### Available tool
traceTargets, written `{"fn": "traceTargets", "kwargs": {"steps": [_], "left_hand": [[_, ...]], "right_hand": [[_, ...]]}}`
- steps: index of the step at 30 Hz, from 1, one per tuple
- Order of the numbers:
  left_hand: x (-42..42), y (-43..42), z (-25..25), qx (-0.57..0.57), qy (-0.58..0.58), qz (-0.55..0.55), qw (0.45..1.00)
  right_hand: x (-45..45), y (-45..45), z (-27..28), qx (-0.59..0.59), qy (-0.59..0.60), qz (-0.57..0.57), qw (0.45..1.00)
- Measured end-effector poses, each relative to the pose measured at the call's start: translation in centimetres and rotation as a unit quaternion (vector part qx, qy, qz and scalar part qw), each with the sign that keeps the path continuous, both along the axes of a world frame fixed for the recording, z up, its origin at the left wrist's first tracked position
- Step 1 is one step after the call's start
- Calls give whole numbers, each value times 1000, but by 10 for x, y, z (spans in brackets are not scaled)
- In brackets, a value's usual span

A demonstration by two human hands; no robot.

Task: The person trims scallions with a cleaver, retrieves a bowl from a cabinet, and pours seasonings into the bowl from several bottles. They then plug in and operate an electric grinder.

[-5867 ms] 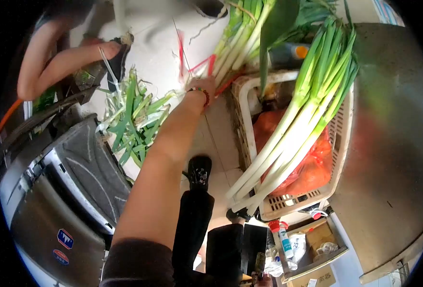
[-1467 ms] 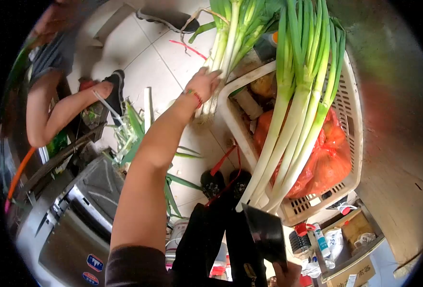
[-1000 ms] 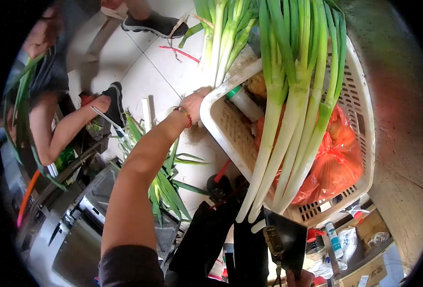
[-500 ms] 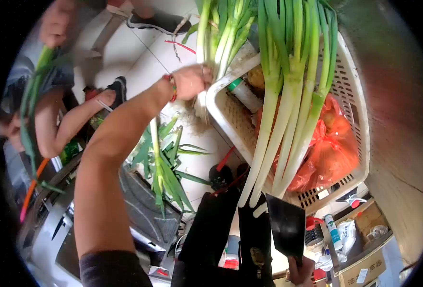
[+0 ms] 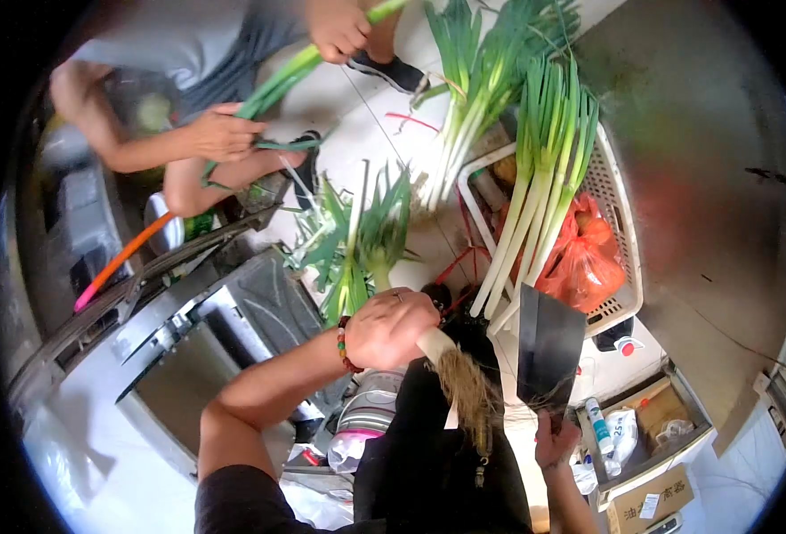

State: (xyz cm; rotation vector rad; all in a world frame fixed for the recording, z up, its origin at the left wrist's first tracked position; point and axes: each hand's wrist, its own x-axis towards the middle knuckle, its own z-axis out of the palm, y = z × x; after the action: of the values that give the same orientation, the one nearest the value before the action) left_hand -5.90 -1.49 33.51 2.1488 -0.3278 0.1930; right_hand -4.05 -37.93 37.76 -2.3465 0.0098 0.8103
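My left hand (image 5: 397,327) is closed around a thick green onion just above its white base (image 5: 435,343). Its shaggy roots (image 5: 466,392) point down over my lap; my fingers cover part of the stalk. In my right hand (image 5: 556,442) is the handle of a cleaver (image 5: 549,347), its dark broad blade pointing up. Beyond the blade, several long green onions (image 5: 542,191) lie across a white plastic basket (image 5: 631,258), white ends toward me. Another bunch of green onions (image 5: 468,107) lies on the floor at the basket's far left.
A person sits across at the left, their hands (image 5: 224,133) on a green onion. Leaf scraps (image 5: 322,240) cover the floor between us. The basket holds a red plastic bag (image 5: 588,267). A cardboard box (image 5: 651,498) stands at lower right, a metal-edged appliance (image 5: 184,374) at left.
My left hand has come back from the floor bunch to above my lap with a green onion. The cleaver stays in my right hand. The view has shifted, showing more of the other person.
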Motion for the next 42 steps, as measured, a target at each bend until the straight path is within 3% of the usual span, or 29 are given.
{"fn": "traceTargets", "kwargs": {"steps": [1, 3, 7, 8, 10, 12, 13, 15, 18, 22, 25, 30, 33, 36, 38, 40, 42], "left_hand": [[-6, 2, 23, 4, 63, 59, 996], [-10, 7, 55, 5, 135, 158, 978], [-20, 26, 72, -17, 359, 210, 909], [-28, 28, 58, -14, 315, 232, 920], [-43, 35, 42, 11, 351, 230, 908], [-89, 42, -17, 40, 274, 186, 943], [-83, 41, 0, 37, 226, 153, 961], [-104, 36, -11, 45, 275, 196, 940], [-116, 35, -14, 48, 306, 204, 929], [-127, 36, -22, 66, 251, 226, 939], [-128, 38, -22, 33, 315, 232, 920], [-141, 44, -41, -1, 304, 233, 923], [-139, 47, -44, 37, 286, 237, 928], [-141, 48, -40, 26, 269, 236, 933], [-126, 55, -10, -27, 443, 345, 827], [-136, 73, -11, -27, 456, 360, 813], [-166, 89, -59, 7, 452, 378, 808]], "right_hand": [[1, -5, 3, -50, 1, 46, 998], [3, 4, 11, -27, -4, 66, 997], [18, 59, 44, 77, -92, 90, 989], [22, 71, 47, 94, -82, 110, 986], [30, 95, 41, 127, -132, 155, 971], [35, 116, 37, 111, -182, 320, 923], [35, 127, 32, 111, -174, 321, 924], [34, 147, 24, 93, -194, 417, 883], [30, 166, 15, 81, -204, 453, 864], [23, 180, 4, 77, -209, 457, 861], [23, 185, 4, 76, -210, 471, 853], [21, 196, 0, 73, -192, 471, 858], [19, 201, -21, 81, -198, 461, 861], [8, 193, -61, 0, -120, 451, 884], [11, 172, -105, -47, -19, 443, 895], [7, 142, -133, -63, 61, 363, 928], [-1, 121, -142, -40, 72, 294, 952]]}}
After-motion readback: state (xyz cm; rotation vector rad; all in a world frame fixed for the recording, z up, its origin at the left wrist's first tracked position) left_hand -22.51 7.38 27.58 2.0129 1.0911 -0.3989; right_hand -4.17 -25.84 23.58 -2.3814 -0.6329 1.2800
